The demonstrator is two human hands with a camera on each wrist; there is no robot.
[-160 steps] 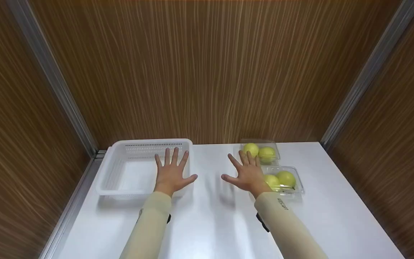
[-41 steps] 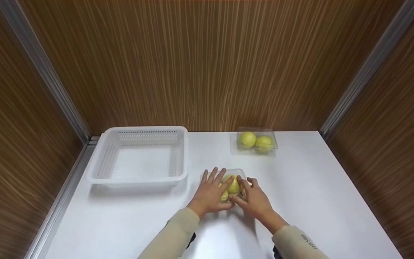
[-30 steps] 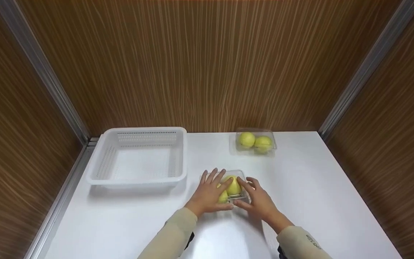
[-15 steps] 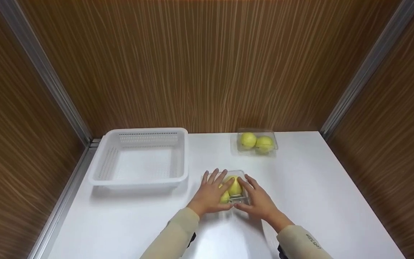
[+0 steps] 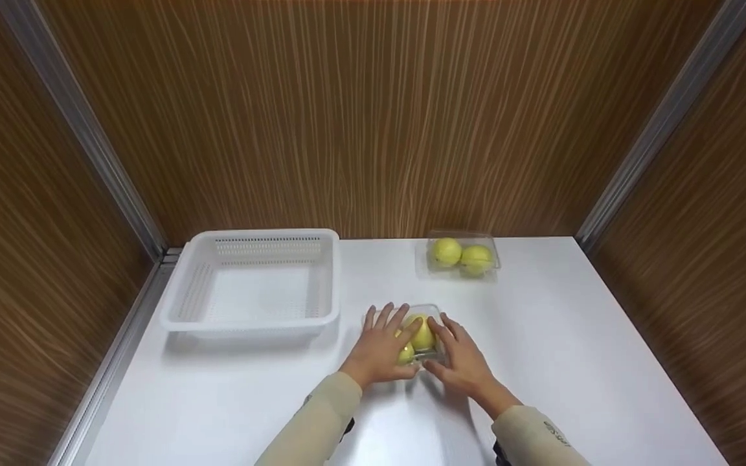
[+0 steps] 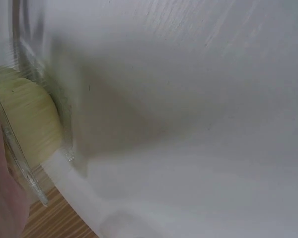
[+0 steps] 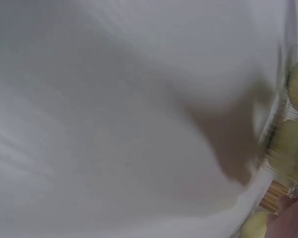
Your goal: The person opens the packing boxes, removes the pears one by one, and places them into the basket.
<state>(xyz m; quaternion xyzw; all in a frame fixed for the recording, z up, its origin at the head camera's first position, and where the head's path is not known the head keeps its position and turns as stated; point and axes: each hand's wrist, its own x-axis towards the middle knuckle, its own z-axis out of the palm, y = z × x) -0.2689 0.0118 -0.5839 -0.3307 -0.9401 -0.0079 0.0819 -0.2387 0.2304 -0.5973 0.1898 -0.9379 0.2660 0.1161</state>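
In the head view a clear plastic clamshell box [image 5: 426,355] with round yellow-green fruits [image 5: 421,336] inside sits on the white table, between the two hands. My left hand [image 5: 376,353] rests across its left end, fingers straight and spread, thumb along the near side. At the right end, my right hand [image 5: 462,359] holds the box with bent fingers on top and its thumb at the near corner. The left wrist view shows a fruit [image 6: 32,116] behind the clear wall, beside part of the palm. Fruits [image 7: 290,146] also show in the right wrist view, where the fingertips are hidden.
A second clear box [image 5: 491,243] with two yellow-green fruits stands near the back wall, right of centre. To the left is a white perforated basket [image 5: 172,323] with nothing in it. Wood-patterned panels [image 5: 373,129] enclose the table at the back and both sides.
Since the earliest frame, the near box has come from the right to the middle, and both hands, then spread apart, are now on it. Over the last second the hands barely shift.
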